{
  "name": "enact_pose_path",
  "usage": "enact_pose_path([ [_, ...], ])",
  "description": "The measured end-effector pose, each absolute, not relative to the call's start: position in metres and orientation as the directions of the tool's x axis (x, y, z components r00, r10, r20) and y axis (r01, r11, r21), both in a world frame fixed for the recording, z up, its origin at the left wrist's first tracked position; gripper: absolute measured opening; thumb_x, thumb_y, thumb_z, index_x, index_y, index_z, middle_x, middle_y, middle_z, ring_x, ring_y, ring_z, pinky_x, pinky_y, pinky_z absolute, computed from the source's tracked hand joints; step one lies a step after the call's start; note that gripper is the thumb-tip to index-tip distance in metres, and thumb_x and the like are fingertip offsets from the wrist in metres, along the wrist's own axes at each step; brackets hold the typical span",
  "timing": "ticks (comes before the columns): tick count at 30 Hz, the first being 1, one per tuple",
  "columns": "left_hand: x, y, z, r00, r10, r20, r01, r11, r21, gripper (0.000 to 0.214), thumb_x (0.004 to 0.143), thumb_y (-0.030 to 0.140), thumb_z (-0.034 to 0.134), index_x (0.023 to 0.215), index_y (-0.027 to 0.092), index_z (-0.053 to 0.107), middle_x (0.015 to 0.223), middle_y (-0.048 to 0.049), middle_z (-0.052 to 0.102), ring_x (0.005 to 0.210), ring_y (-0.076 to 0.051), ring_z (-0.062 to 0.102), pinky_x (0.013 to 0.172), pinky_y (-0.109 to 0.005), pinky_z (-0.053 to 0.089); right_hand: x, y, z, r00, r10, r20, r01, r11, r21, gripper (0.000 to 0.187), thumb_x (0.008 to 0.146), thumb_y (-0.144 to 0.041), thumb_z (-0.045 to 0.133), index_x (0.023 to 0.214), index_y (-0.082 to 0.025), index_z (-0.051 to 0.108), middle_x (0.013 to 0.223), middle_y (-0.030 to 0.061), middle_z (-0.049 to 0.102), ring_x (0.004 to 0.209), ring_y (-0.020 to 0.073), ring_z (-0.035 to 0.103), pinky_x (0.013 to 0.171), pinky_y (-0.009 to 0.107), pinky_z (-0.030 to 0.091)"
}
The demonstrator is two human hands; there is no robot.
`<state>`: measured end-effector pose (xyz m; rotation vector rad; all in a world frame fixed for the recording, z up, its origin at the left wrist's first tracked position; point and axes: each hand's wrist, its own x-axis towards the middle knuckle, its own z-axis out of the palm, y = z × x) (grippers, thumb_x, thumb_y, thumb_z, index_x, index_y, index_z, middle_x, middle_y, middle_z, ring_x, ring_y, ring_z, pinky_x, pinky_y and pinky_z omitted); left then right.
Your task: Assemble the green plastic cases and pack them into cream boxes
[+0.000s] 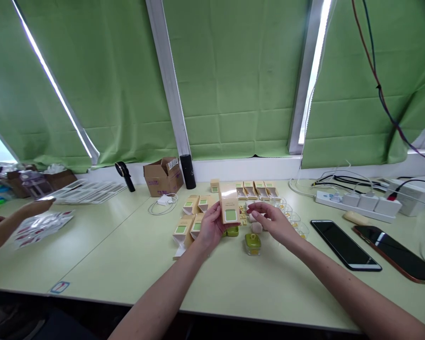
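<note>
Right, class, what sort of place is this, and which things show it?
Probably a small packing or assembly workroom: small printed cartons stand grouped on a long worktable, one in the person's left hand, and a co-worker's hand shows at far left.

Left hand [213, 225]: is holding up a tan box [229, 205] with a green square on it.
Right hand [271, 221]: is bending its fingers near that box.
Little jar [252, 243]: is wearing a green lid and sitting on the table [241, 288].
Two phones: are lying over on the right.
Other person's hand [38, 208]: is reaching above some shiny packets [44, 229].
</note>
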<state>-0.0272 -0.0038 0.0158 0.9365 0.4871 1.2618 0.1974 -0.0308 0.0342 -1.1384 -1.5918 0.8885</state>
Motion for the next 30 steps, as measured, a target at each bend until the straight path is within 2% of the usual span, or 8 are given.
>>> enact_pose_path([
  [7, -0.026, -0.006, 0.014, 0.305, 0.935, 0.183, -0.571, 0.025, 0.820, 0.039, 0.094, 0.032, 0.070, 0.130, 0.017, 0.065, 0.124, -0.0134, 0.076, 0.108, -0.031, 0.076, 0.087, -0.049, 0.067, 0.169, -0.020, 0.046, -0.207, 0.934, 0.291, 0.066, 0.310, -0.948, 0.057, 0.078, -0.063, 0.080, 0.116, -0.021, 0.073, 0.117, 0.0131, 0.078, 0.112, 0.0303, 0.071, 0.096, 0.045, 0.056],
  [12, -0.024, -0.007, 0.015, 0.333, 0.919, 0.208, -0.552, 0.011, 0.834, 0.045, 0.094, 0.038, 0.072, 0.134, 0.019, 0.064, 0.121, -0.0123, 0.077, 0.104, -0.029, 0.076, 0.085, -0.046, 0.068, 0.159, -0.020, 0.043, -0.228, 0.933, 0.280, -0.059, 0.274, -0.960, 0.058, 0.071, -0.065, 0.087, 0.106, -0.021, 0.075, 0.114, 0.0130, 0.079, 0.109, 0.0312, 0.072, 0.098, 0.046, 0.056],
  [18, -0.021, -0.011, 0.016, 0.328, 0.911, 0.250, -0.519, -0.048, 0.853, 0.060, 0.092, 0.045, 0.076, 0.144, 0.019, 0.059, 0.129, -0.0139, 0.073, 0.110, -0.031, 0.074, 0.088, -0.046, 0.066, 0.166, -0.028, 0.042, -0.217, 0.950, 0.226, -0.248, 0.170, -0.954, 0.055, 0.070, -0.062, 0.091, 0.106, -0.023, 0.077, 0.116, 0.0111, 0.079, 0.111, 0.0304, 0.071, 0.102, 0.045, 0.053],
  [20, -0.022, -0.012, 0.015, 0.296, 0.913, 0.279, -0.490, -0.105, 0.865, 0.064, 0.092, 0.046, 0.076, 0.146, 0.019, 0.058, 0.133, -0.0146, 0.072, 0.114, -0.032, 0.072, 0.090, -0.046, 0.065, 0.169, -0.028, 0.041, -0.202, 0.953, 0.225, -0.269, 0.166, -0.949, 0.055, 0.069, -0.061, 0.091, 0.107, -0.023, 0.077, 0.116, 0.0105, 0.080, 0.109, 0.0294, 0.071, 0.099, 0.043, 0.053],
  [25, -0.023, -0.013, 0.016, 0.274, 0.870, 0.411, -0.374, -0.298, 0.878, 0.066, 0.091, 0.043, 0.076, 0.149, 0.021, 0.054, 0.146, -0.0165, 0.064, 0.131, -0.035, 0.063, 0.095, -0.044, 0.061, 0.174, -0.019, 0.034, -0.116, 0.972, 0.207, -0.260, 0.171, -0.950, 0.058, 0.070, -0.060, 0.091, 0.110, -0.023, 0.075, 0.114, 0.0095, 0.079, 0.098, 0.0249, 0.070, 0.077, 0.034, 0.051],
  [30, -0.020, -0.016, 0.011, 0.303, 0.821, 0.483, -0.226, -0.431, 0.874, 0.067, 0.092, 0.035, 0.074, 0.153, 0.024, 0.050, 0.156, -0.0168, 0.054, 0.148, -0.036, 0.048, 0.105, -0.043, 0.057, 0.172, -0.013, 0.026, -0.053, 0.976, 0.211, -0.289, 0.188, -0.939, 0.060, 0.067, -0.060, 0.093, 0.109, -0.022, 0.071, 0.107, 0.0084, 0.079, 0.093, 0.0213, 0.069, 0.073, 0.032, 0.049],
])
